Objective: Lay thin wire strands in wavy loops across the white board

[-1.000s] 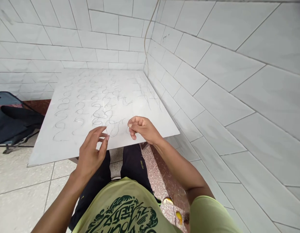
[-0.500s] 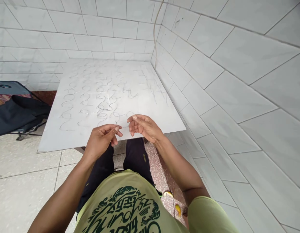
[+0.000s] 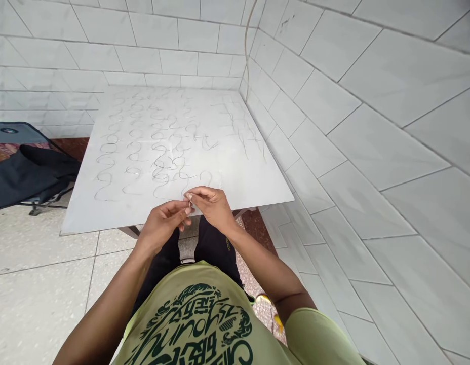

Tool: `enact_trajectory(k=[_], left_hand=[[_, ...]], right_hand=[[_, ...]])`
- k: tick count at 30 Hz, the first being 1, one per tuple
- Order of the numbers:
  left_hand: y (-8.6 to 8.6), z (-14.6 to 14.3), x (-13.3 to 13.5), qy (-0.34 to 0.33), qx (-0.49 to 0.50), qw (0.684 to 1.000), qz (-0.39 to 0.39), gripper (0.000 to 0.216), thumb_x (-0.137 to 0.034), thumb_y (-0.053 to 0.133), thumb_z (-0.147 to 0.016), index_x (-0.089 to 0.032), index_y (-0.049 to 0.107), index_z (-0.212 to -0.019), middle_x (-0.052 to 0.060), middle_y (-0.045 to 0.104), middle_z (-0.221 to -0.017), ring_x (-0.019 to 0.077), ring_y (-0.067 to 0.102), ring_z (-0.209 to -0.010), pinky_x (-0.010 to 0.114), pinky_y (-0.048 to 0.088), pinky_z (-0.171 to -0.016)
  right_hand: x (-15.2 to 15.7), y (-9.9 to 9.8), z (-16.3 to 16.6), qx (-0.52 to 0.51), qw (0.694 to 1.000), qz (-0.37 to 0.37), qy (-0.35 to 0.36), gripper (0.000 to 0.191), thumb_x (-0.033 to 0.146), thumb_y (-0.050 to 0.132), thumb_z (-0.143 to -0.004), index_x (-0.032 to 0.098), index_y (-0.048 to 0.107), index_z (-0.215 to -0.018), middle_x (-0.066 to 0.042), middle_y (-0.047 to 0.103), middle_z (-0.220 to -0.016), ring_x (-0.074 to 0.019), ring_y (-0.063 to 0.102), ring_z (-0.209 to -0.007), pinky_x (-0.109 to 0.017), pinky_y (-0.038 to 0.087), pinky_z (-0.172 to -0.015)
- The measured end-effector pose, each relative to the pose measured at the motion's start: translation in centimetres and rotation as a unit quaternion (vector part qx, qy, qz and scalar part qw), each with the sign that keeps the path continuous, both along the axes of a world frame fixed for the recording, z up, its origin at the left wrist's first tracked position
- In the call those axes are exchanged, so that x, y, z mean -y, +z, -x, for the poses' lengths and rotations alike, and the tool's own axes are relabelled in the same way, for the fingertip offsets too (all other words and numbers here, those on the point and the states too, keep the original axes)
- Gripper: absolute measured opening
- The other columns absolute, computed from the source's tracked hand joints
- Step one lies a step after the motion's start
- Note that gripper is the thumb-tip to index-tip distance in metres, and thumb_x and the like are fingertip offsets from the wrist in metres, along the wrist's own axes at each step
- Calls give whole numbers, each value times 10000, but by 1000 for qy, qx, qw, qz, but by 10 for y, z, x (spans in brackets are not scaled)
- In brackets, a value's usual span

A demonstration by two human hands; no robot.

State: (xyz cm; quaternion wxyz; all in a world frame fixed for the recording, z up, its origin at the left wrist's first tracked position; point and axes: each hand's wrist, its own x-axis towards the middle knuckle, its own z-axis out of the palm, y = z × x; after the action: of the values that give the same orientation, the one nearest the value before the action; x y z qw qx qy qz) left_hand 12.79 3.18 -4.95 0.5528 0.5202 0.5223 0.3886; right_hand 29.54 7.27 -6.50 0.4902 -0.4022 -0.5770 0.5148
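Wire (image 3: 190, 204) is held just over the board's (image 3: 86, 213) near edge, too thin for anything but fingertips. Bent wires (image 3: 106, 177) lie apart in rows on the board, probably against tangling. Left hand (image 3: 162, 223) pinches one end, right hand (image 3: 212, 205) the other.

- On your right the tiled wall (image 3: 334, 126) runs flush along the white board (image 3: 250, 187); you cannot pass there.
- The back wall (image 3: 162, 45) closes the far edge, and a cable (image 3: 247, 45) hangs down the corner.
- Bent wires (image 3: 159, 162) lie in rows over most of the board; only the near strip is bare.
- To your left is open floor (image 3: 37, 263), with a black bag (image 3: 26, 177) beyond it.
- Your left hand (image 3: 164, 223) and right hand (image 3: 212, 205) meet fingertip to fingertip on a wire piece (image 3: 190, 203), leaving no gap.
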Motion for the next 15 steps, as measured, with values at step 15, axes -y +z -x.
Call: enact_trajectory(k=[15], left_hand=[[13,-6,37,110,-106,974,-169,638,-485,805,-832,-201,621,-1372,108,740,-1178,205,720,-857,359,612,-804]], right_hand=[[8,-13,5,487,799,-347,-62,388,220,374,-1080,151,681,-1307,-150,681,-905,-302,598,-936,-440,453,-804]])
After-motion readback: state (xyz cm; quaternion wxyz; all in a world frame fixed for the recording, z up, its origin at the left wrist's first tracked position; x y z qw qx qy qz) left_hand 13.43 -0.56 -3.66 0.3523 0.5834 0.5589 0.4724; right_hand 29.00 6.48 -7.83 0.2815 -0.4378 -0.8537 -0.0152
